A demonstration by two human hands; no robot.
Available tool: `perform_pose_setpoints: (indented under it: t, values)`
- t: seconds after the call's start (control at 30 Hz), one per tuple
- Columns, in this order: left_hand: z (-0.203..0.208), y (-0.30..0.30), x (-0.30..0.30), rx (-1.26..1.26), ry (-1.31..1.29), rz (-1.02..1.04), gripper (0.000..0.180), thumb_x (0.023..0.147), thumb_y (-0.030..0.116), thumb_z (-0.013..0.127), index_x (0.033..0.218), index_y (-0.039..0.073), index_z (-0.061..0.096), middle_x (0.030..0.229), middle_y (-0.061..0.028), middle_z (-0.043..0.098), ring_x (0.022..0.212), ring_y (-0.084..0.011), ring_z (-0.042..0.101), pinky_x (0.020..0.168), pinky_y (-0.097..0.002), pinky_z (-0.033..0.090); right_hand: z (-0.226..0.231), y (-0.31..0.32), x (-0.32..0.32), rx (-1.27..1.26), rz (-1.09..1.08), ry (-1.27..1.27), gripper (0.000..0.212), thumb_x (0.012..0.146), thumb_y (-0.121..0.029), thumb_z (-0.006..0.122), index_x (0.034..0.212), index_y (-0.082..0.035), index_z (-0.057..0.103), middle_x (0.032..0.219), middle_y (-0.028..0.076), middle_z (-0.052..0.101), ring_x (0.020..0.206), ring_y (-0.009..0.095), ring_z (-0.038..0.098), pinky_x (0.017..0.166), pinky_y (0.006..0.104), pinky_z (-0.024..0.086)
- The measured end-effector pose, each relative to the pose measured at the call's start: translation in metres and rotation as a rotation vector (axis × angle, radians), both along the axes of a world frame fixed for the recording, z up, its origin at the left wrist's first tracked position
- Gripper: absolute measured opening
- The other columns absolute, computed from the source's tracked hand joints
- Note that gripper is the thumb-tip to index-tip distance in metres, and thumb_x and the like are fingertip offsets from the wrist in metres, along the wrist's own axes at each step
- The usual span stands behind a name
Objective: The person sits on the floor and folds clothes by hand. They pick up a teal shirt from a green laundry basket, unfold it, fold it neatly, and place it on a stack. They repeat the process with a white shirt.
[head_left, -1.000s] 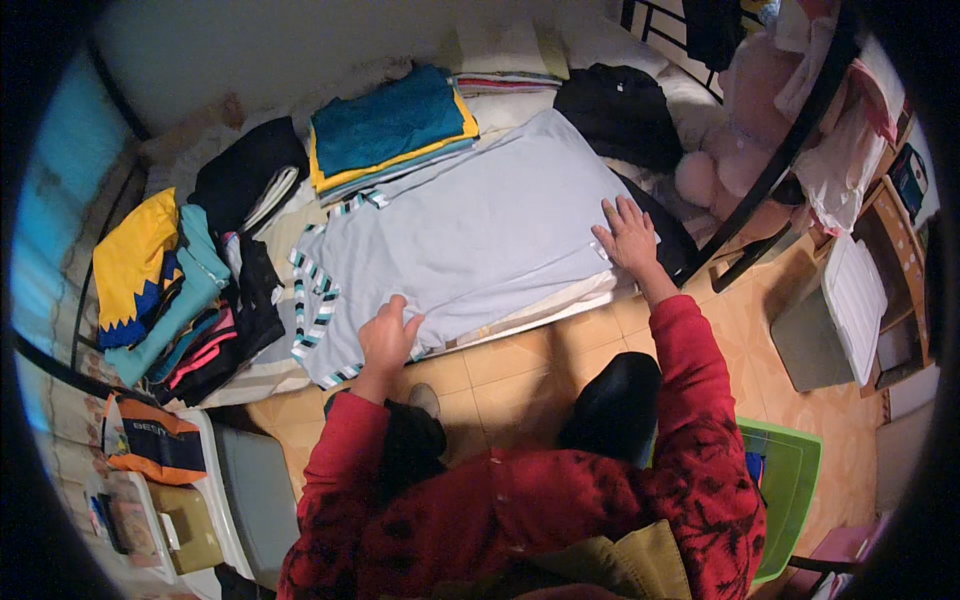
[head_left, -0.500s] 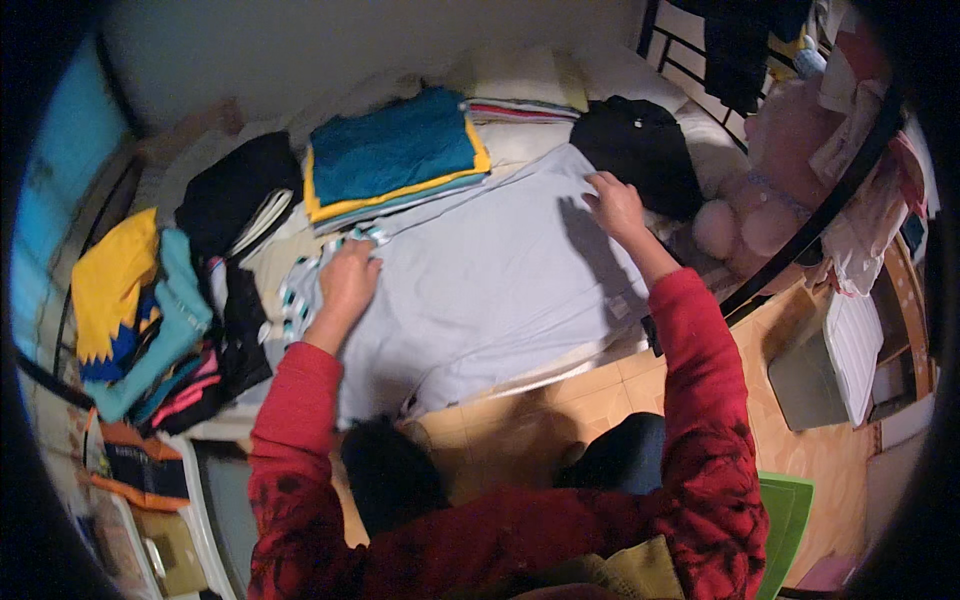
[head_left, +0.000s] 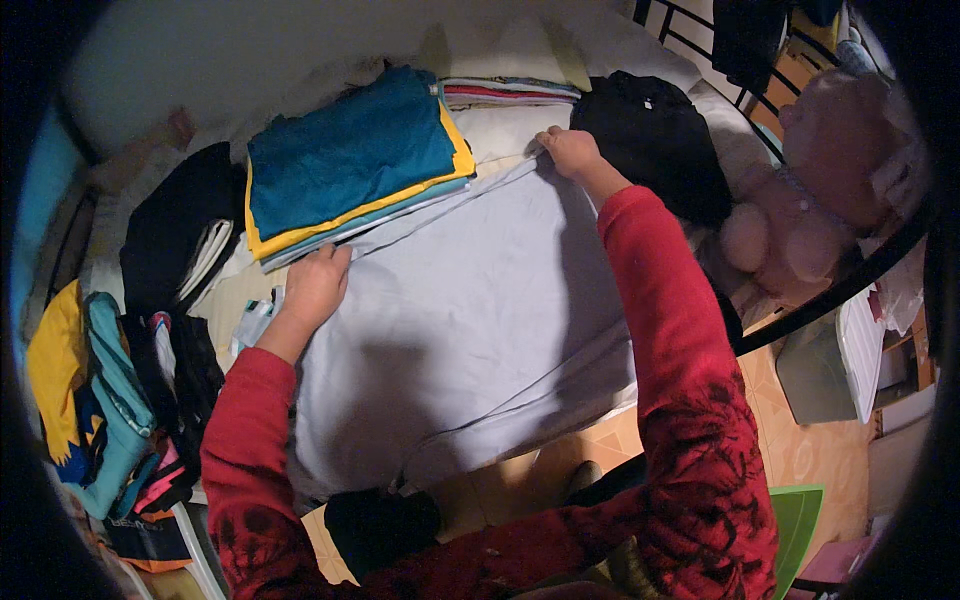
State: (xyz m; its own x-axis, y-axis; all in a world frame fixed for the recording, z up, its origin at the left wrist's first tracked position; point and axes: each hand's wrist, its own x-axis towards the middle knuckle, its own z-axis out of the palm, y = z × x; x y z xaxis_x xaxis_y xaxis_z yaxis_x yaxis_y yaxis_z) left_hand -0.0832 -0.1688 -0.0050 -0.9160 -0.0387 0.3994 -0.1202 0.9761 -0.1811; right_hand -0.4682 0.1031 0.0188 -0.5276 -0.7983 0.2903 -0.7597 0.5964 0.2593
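Note:
A light grey garment (head_left: 480,290) lies spread over the near part of the bed, its lower edge hanging toward the floor. My left hand (head_left: 316,287) has its fingers closed on the far left edge, beside a stack of folded clothes topped by a teal and yellow garment (head_left: 350,160). At the far right corner my right hand (head_left: 572,153) pinches the cloth, close to a folded black garment (head_left: 655,145). A bit of white and teal patterned cloth (head_left: 257,318) peeks out beside my left wrist.
Folded black clothes (head_left: 180,225) and a heap of yellow, teal and pink clothes (head_left: 120,390) lie at the left. Behind is another folded stack (head_left: 510,93). A pink plush toy (head_left: 800,220) sits at the right by the black bed rail (head_left: 850,275).
Both hands have shifted to the garment's far edge, the right one now pinching its corner instead of hovering open. The garment lies farther over the patterned cloth at left. My view leaned closer.

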Motion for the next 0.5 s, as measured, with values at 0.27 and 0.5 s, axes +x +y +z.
perform_pose_setpoints:
  t: [0.27, 0.5]
  values:
    - [0.022, -0.003, -0.011, 0.266, 0.262, 0.027, 0.011, 0.090, 0.014, 0.052, 0.094, 0.004, 0.053, 0.085, -0.0199, 0.060, 0.079, -0.0396, 0.060, 0.067, -0.0501, 0.047, 0.014, 0.020, 0.010, -0.264, 0.025, 0.073, 0.016, 0.080, -0.011, 0.058, 0.096, -0.010, 0.061, 0.095, 0.012, 0.062, 0.088, 0.031, 0.064, 0.074, 0.0438, 0.051]
    - [0.056, 0.047, 0.035, 0.148, 0.125, -0.050, 0.009, 0.088, 0.013, 0.054, 0.091, 0.005, 0.053, 0.085, -0.0153, 0.058, 0.082, -0.0361, 0.058, 0.067, -0.0469, 0.047, 0.027, 0.107, 0.050, -0.315, 0.204, 0.198, 0.010, 0.078, -0.013, 0.060, 0.088, -0.014, 0.061, 0.088, 0.007, 0.062, 0.085, 0.028, 0.063, 0.075, 0.0469, 0.047]
